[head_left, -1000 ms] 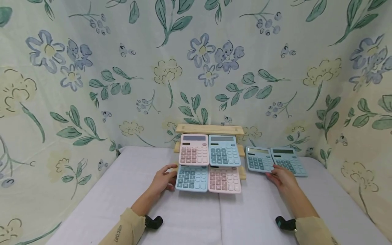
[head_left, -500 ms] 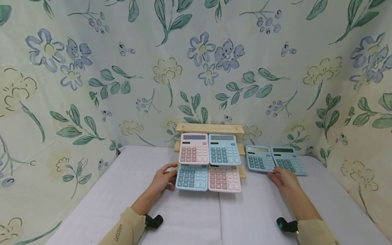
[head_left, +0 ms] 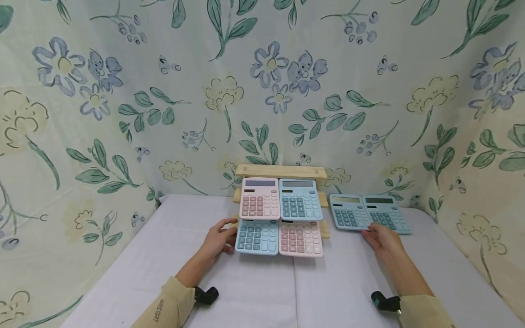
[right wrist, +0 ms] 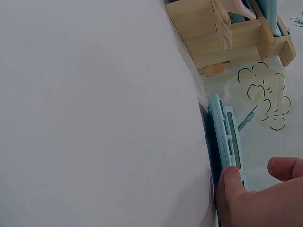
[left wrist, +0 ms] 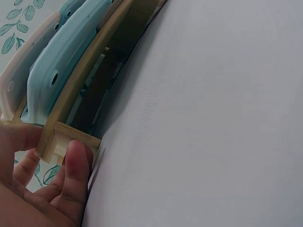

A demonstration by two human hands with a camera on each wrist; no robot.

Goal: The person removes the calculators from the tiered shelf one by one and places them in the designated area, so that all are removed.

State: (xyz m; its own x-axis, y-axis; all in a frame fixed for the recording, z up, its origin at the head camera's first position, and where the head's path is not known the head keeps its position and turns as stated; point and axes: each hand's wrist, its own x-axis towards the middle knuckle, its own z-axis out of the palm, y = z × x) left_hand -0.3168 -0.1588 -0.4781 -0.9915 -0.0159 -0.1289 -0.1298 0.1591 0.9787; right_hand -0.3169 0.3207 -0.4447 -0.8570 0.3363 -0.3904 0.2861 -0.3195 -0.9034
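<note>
In the head view my left hand (head_left: 217,239) is at the left end of a wooden rack (head_left: 280,171). The left wrist view shows its thumb and fingers gripping the rack's end pieces. Two rows of calculators lean on the rack: a pink calculator (head_left: 259,200) and a blue calculator (head_left: 301,200) above, a blue calculator (head_left: 257,238) and a pink calculator (head_left: 301,239) below. My right hand (head_left: 384,241) touches the near edge of a blue calculator (head_left: 348,212) lying on the table. One digit presses that edge in the right wrist view; another stands apart above it.
Another blue calculator (head_left: 385,213) lies alongside, to the right. A white cloth (head_left: 184,214) covers the table. A floral curtain (head_left: 184,54) hangs close behind the rack and around the sides.
My right hand has shifted slightly right, and the near edge of the left blue calculator on the table has moved a little right with it. The left hand stays at the rack.
</note>
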